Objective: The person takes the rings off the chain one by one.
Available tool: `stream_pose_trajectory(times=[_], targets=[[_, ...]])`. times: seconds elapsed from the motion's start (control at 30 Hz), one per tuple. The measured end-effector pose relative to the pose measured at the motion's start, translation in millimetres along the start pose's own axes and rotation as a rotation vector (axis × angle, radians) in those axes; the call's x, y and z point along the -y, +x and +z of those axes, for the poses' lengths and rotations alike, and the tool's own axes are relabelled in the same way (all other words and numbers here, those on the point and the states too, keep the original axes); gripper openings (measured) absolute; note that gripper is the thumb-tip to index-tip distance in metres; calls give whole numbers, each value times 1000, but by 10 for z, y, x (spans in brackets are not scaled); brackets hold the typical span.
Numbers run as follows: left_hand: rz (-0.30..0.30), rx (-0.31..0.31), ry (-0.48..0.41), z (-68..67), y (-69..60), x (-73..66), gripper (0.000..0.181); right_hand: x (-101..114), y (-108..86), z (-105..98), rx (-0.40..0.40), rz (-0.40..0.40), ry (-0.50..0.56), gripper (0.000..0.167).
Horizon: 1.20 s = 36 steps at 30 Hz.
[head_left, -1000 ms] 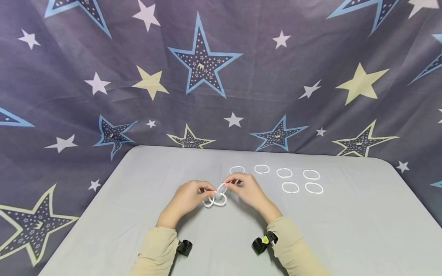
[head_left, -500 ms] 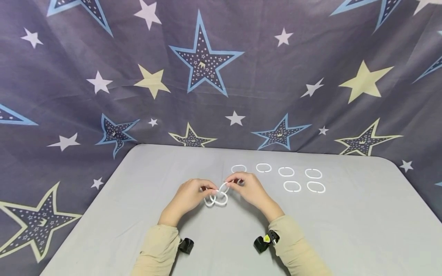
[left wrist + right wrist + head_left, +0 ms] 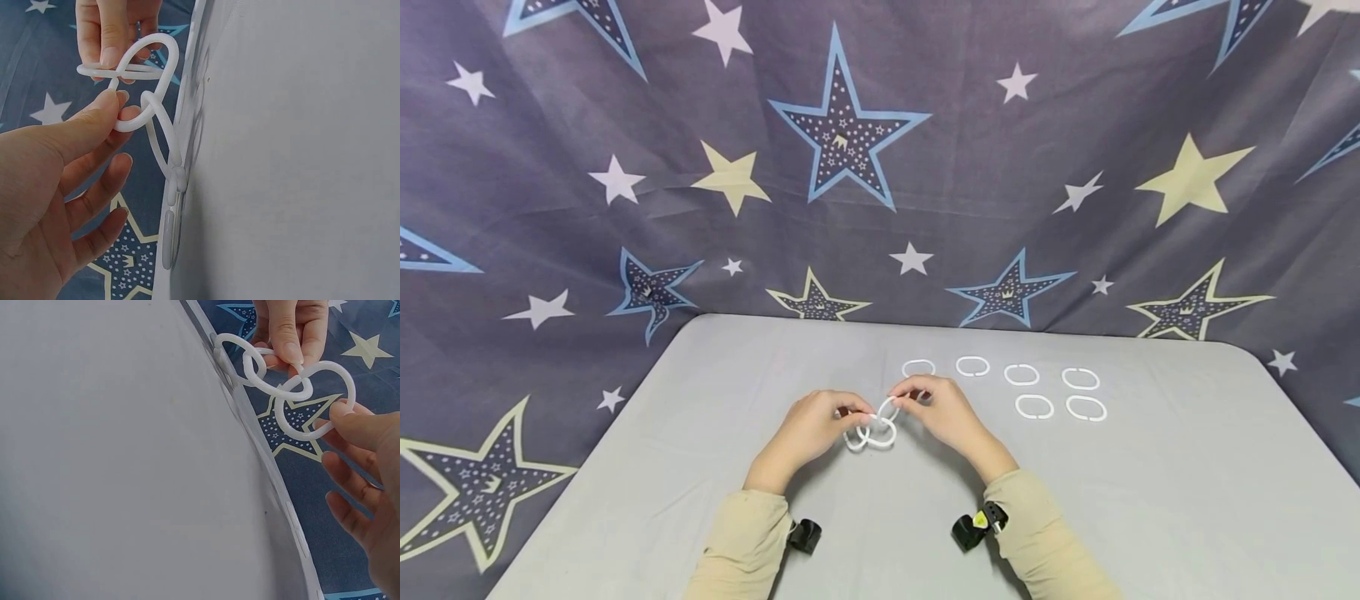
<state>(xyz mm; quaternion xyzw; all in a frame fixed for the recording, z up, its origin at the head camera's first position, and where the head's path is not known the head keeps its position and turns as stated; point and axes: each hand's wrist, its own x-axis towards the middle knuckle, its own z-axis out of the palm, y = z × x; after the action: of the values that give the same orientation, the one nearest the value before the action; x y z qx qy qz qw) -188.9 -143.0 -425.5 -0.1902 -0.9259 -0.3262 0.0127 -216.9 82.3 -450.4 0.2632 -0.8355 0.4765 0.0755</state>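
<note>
Between thumb and forefinger, my left hand (image 3: 812, 427) pinches a white plastic oval chain link (image 3: 170, 69). From that link hangs another white link (image 3: 165, 134), with more joined below it toward the table. My right hand (image 3: 946, 413) pinches a separate white link (image 3: 352, 384) by its far side. In the right wrist view this link crosses through the one in the left hand, right by the left fingertips. Both hands are just above the table, close together. The left fingertips partly hide where the two links meet.
Several loose white oval links lie beyond and right of the hands, among them a near one (image 3: 1034, 407) and a far one (image 3: 973, 367); each shows a small gap. The grey-covered table (image 3: 1150, 500) ends at a star-patterned curtain (image 3: 955, 167).
The head view has shifted very slightly. Both hands keep their grips on the links, with no visible movement between them.
</note>
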Motion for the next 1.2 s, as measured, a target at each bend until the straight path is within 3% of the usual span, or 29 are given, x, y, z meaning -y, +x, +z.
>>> stream_pose_trajectory(times=[0.87,1.2], targets=[[1,39,-31,-11,-9,20,7,4,-5,-25,-20,14,-25,9],[-9,31,-9,-24,-11,13,5,17,15,-190,-36,53,-2,9]])
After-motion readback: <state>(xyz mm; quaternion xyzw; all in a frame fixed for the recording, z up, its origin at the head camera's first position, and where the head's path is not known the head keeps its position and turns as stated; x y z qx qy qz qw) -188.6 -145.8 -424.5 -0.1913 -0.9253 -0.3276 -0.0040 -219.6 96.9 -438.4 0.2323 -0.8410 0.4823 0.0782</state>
